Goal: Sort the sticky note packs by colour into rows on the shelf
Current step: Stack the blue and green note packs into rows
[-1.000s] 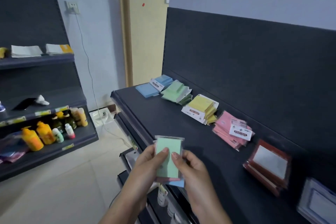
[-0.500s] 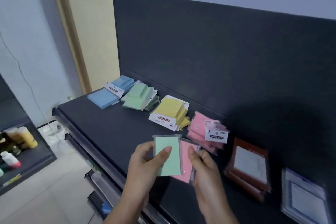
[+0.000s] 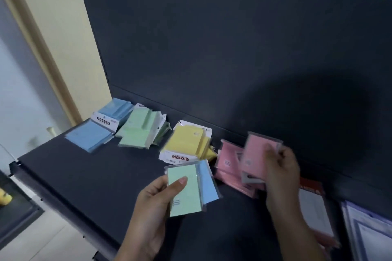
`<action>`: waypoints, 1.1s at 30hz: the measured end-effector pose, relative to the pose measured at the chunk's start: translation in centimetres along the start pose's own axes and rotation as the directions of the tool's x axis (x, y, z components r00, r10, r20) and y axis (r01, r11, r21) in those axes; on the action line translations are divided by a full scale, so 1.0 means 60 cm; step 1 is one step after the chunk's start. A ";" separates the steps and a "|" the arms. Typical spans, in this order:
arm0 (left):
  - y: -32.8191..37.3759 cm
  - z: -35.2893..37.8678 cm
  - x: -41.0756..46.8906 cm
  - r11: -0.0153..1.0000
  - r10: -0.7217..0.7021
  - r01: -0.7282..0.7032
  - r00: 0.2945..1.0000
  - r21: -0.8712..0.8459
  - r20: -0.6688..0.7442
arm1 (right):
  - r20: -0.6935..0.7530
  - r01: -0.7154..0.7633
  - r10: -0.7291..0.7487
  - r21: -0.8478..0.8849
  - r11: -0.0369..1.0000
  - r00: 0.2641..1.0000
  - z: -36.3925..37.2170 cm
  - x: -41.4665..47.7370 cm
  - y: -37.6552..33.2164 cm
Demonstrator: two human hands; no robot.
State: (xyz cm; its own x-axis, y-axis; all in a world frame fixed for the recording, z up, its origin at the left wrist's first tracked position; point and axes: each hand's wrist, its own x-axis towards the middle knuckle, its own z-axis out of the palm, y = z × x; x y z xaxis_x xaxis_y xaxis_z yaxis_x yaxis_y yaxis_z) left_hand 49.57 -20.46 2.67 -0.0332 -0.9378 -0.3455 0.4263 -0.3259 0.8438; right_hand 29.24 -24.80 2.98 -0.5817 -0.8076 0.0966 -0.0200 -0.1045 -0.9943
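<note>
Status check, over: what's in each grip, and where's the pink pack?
Left grip holds green pack, blue pack behind it. Right grip holds pink pack over pink pile. Nothing seen blocking the pile.

blue pile, green pile, yellow pile, pink pile, dark grey shelf.

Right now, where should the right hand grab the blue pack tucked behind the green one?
Probably pinch the blue pack by its exposed right edge, coming from the right: that strip fans out past the green pack, which the left hand pins by thumb. The right hand must first shed its pink pack.
</note>
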 end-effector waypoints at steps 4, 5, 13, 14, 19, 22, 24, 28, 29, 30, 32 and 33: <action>0.029 -0.039 0.026 0.999 -0.048 0.048 0.999 -0.018 0.000 | 0.058 0.125 -0.111 -0.381 0.916 0.992 0.023 0.043 0.019; 0.039 -0.047 0.032 0.998 -0.060 0.060 0.998 -0.024 0.013 | 0.093 0.150 -0.119 -0.501 0.852 0.988 0.030 0.048 0.029; 0.107 -0.131 0.083 0.994 -0.106 0.106 0.991 0.007 0.078 | -0.100 0.038 -0.298 -0.904 0.425 0.949 0.090 0.033 0.053; 0.113 -0.141 0.089 0.993 -0.114 0.113 0.990 0.017 0.083 | -0.122 0.022 -0.311 -0.906 0.423 0.942 0.093 0.031 0.050; 0.134 -0.179 0.109 0.992 -0.119 0.114 0.989 0.057 0.085 | -0.096 0.109 -0.448 -0.906 0.410 0.889 0.096 0.015 0.045; 0.135 -0.190 0.112 0.990 -0.130 0.125 0.989 0.067 0.074 | -0.050 0.142 -0.434 -0.906 0.399 0.900 0.103 -0.001 0.042; 0.131 -0.192 0.110 0.989 -0.138 0.133 0.988 0.065 0.073 | -0.035 0.171 -0.451 -0.896 0.409 0.892 0.106 -0.015 0.040; 0.125 -0.176 0.101 0.990 -0.122 0.116 0.990 0.079 0.075 | 0.049 0.343 -0.390 -0.585 0.735 0.919 0.148 -0.077 0.013; 0.121 -0.171 0.098 0.990 -0.121 0.115 0.990 0.084 0.074 | 0.136 0.336 -0.309 -0.472 0.815 0.941 0.166 -0.097 0.005; 0.118 -0.164 0.095 0.990 -0.123 0.117 0.990 0.085 0.070 | 0.247 0.300 -0.216 -0.380 0.875 0.945 0.183 -0.115 0.000; 0.115 -0.153 0.086 0.991 -0.115 0.109 0.991 0.074 0.073 | 0.429 0.200 -0.063 -0.283 0.938 0.901 0.208 -0.143 0.001; 0.112 -0.150 0.083 0.993 -0.097 0.092 0.992 0.069 0.079 | 0.473 0.159 -0.013 -0.270 0.949 0.881 0.216 -0.152 0.007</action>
State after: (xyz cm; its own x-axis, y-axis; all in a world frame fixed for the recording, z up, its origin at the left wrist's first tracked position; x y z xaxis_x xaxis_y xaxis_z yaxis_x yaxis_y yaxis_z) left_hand 60.42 -26.24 2.94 -0.1457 -0.9083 -0.3922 0.3578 -0.4179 0.8351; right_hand 45.08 -24.97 2.29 -0.1275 -0.9846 0.1192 -0.3315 -0.0710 -0.9408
